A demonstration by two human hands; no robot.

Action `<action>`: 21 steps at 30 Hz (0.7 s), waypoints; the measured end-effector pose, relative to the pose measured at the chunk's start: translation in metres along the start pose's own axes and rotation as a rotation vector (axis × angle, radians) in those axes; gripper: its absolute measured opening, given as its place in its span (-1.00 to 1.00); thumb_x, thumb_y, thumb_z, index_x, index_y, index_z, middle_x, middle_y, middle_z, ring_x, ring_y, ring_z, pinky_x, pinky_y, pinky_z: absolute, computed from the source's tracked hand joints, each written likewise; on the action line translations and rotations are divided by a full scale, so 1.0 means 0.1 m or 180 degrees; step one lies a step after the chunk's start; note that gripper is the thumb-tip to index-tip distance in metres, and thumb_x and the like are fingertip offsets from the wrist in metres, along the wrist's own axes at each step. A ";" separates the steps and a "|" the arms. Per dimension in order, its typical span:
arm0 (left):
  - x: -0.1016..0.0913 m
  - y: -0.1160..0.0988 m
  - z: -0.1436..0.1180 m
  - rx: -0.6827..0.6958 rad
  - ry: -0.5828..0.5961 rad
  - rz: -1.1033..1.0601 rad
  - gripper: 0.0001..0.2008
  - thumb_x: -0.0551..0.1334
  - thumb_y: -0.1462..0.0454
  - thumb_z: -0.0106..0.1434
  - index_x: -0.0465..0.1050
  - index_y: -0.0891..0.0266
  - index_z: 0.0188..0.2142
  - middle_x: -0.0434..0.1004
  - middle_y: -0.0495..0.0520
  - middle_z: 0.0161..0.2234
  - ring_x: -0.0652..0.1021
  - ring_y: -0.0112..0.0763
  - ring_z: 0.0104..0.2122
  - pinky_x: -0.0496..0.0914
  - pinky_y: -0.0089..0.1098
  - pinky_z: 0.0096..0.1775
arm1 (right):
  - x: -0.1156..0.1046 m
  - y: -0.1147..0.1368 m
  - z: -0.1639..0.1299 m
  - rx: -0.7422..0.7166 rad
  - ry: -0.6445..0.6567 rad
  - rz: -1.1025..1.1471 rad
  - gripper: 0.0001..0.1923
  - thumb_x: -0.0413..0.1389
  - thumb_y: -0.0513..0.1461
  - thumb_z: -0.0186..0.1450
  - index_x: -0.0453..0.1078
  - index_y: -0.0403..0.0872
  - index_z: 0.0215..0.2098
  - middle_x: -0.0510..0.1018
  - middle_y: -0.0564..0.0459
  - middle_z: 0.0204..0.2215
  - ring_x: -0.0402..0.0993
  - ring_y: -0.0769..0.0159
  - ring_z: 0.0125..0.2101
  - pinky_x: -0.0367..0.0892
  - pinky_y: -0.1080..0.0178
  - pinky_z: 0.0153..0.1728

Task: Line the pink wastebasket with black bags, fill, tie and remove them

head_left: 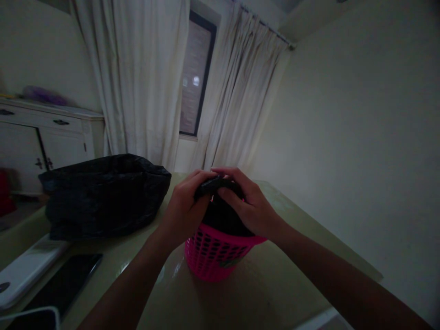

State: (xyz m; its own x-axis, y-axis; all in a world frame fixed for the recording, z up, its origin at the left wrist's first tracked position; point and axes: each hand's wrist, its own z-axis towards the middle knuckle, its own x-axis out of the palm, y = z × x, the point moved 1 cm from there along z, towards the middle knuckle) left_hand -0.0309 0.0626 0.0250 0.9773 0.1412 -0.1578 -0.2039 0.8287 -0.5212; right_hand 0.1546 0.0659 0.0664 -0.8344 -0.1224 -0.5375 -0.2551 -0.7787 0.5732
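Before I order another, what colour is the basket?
The basket is bright pink, clearest in the head view.

Left hand [185, 201] near right hand [252, 201] (fingers [242, 179] curled)

Bag [106, 197] blocking left, open tabletop [247, 300] before basket [209, 263]

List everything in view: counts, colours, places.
Basket: one, pink, on table
Plastic: one, black, in basket
Bag: one, black, table left
Flat object: one, white, before bag
Slab: one, black, beside it
Edges: two, white, bottom, unidentified
Table: one, greenish, centre
Cabinet: one, white, far left
Bundle: one, purple, on cabinet
Red item: one, red, left edge
Curtains: two, whitish, flanking window
Window: one, dark-framed, back
Wall: one, whitish, right
Left hand: one, bare, holding plastic
Right hand: one, likewise
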 end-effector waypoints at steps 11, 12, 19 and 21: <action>-0.03 -0.01 0.02 -0.0146 0.0199 -0.0018 -0.77 0.42 0.25 0.42 0.63 0.04 0.06 0.60 -0.01 -0.10 0.61 -0.35 -0.09 0.48 -0.34 -0.06 | -0.08 -0.06 -0.01 0.0708 -0.0102 0.0587 -0.58 0.13 -0.11 0.52 0.49 0.07 0.30 0.67 0.01 0.15 0.61 0.18 0.09 0.50 0.06 0.14; -0.03 0.00 0.03 -0.0155 0.0175 -0.0028 -0.82 0.40 0.26 0.43 0.64 0.05 0.01 0.59 -0.01 -0.12 0.61 -0.36 -0.10 0.47 -0.35 -0.07 | -0.09 -0.05 -0.02 0.0669 -0.0100 0.0560 -0.62 0.11 -0.14 0.52 0.54 0.08 0.25 0.67 0.03 0.16 0.59 0.18 0.12 0.48 0.07 0.16; -0.04 -0.04 0.03 -0.0286 0.0154 -0.0443 -0.92 0.41 0.25 0.41 0.66 0.11 -0.11 0.63 -0.03 -0.19 0.62 -0.37 -0.16 0.47 -0.36 -0.10 | -0.09 0.04 -0.03 0.0517 -0.0316 0.0646 -0.75 0.26 -0.07 0.43 0.68 -0.04 -0.08 0.74 0.03 -0.21 0.65 0.27 -0.19 0.51 0.24 -0.16; -0.06 -0.04 0.03 -0.0520 0.0167 -0.0579 -0.92 0.40 0.21 0.41 0.65 0.13 -0.13 0.64 -0.04 -0.26 0.62 -0.37 -0.22 0.47 -0.39 -0.18 | -0.11 0.01 -0.03 0.0579 -0.0302 0.0540 -0.79 0.29 -0.17 0.36 0.67 -0.06 -0.08 0.72 0.06 -0.31 0.61 0.32 -0.31 0.47 0.28 -0.28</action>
State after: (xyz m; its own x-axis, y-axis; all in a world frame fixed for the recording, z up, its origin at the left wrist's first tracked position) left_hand -0.0356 0.0600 0.0310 0.9953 -0.0341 -0.0902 -0.0356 0.7388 -0.6730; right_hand 0.1651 0.0644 0.0709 -0.9125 -0.1769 -0.3688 -0.1842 -0.6275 0.7565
